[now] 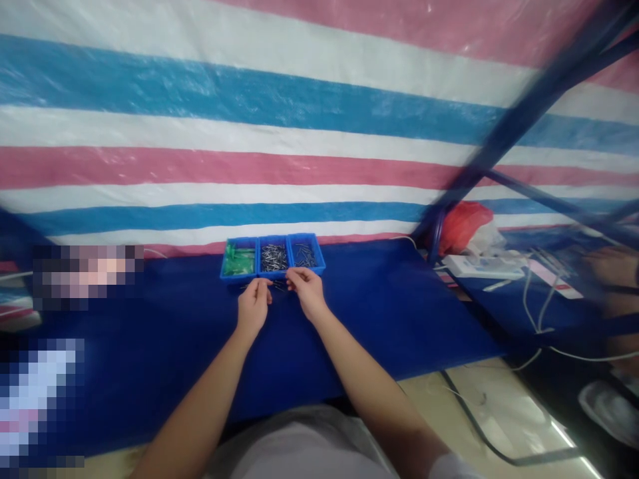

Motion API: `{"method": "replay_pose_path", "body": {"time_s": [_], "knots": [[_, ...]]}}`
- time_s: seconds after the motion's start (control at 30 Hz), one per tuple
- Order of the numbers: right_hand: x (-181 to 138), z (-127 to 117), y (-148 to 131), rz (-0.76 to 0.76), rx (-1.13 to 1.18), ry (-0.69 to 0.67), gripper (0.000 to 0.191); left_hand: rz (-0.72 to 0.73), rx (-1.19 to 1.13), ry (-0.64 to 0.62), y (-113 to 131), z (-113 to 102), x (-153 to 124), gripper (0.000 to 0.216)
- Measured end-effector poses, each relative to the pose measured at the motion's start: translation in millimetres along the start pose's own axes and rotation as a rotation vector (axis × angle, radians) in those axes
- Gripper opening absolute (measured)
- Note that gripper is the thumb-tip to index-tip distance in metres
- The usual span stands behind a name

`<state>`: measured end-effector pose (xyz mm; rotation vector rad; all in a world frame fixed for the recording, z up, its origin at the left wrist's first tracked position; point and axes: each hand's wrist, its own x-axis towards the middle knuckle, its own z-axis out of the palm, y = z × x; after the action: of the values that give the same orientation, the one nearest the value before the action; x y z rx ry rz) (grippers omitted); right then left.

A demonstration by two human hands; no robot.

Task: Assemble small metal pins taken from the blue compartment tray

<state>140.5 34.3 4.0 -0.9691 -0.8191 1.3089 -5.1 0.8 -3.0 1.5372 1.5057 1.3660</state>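
Three small blue bins stand side by side at the back of the blue table. The left bin (223,269) holds green pieces (239,261), perhaps in clear plastic. Many thin metal pieces (273,257), like screws or pins, fill the middle bin (259,263), and fewer similar pieces (303,255) lie in the right bin (321,259). Just in front of the middle bin, my left hand (253,305) has its fingers pinched together; what they hold is too small to name. My right hand (306,289) is also pinched, at the right bin's front edge. A few thin pieces (278,285) show between both hands.
A striped plastic sheet (249,159) hangs behind the table (399,306). Dark metal posts (479,159) rise at right. Beyond them are a red bag (464,223), a white box (482,265), cables (528,303) and another person's arm (619,299). A blurred-out area lies at left.
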Motion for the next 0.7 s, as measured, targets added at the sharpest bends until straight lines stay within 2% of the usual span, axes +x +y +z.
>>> {"method": "replay_pose_path", "body": {"time_s": [0.13, 0.23, 0.3, 0.4, 0.5, 0.7], "knots": [[5.4, -3.2, -0.5, -0.078, 0.108, 0.104, 0.037, -0.016, -0.023, -0.003, 0.5, 0.3, -0.1, 0.036], [6.2, -6.6, 0.6, -0.064, -0.042, 0.109, 0.03, -0.024, -0.019, -0.001, 1.0, 0.2, 0.0, 0.036], [3.4, -7.6, 1.1, -0.104, -0.254, 0.05, 0.021, -0.018, -0.009, 0.001, 1.2, 0.0, 0.2, 0.035], [-3.9, -6.2, 1.3, -0.263, -0.585, -0.127, 0.011, -0.001, 0.006, 0.003, 0.2, -0.5, 0.5, 0.034], [-9.8, -4.0, 1.5, -0.358, -0.861, -0.25, 0.013, -0.008, 0.023, -0.003, -1.5, -0.8, 0.7, 0.034], [-11.5, -4.3, 0.6, -0.378, -1.086, -0.339, 0.017, -0.014, 0.042, -0.01, -0.5, -1.2, 0.4, 0.034]]}}
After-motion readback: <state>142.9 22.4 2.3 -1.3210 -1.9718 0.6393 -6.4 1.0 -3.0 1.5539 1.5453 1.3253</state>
